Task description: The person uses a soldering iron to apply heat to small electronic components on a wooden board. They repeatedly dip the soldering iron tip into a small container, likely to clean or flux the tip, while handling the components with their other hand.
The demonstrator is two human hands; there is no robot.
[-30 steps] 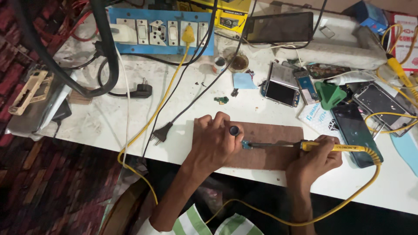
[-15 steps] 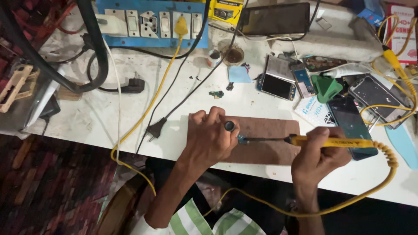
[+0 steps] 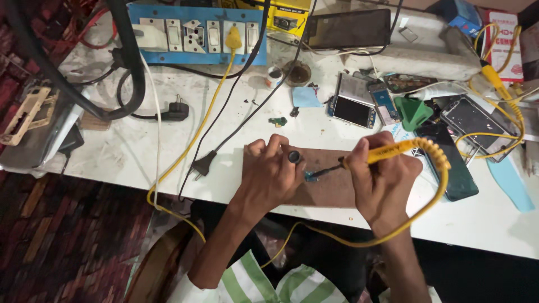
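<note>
Left hand: grip curled on the mat, pinning a small dark part beside the board.
Right hand: grip clamped on the iron, tip at the board, mid-mat.
Risk, burn: left fingertips sit just beside the tip.
Risk, cord: yellow cord loops off the mat's near edge; a snag could jerk the tip.
Risk, clutter: phones right of the mat, near the iron's handle.
Far: socket strip, well beyond the mat.

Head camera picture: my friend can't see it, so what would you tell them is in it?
A person's right hand holds a yellow soldering iron with its tip on a small blue part, which the left hand steadies on a brown board. Around them, a white table holds opened phones, cables and a blue switchboard.
</note>
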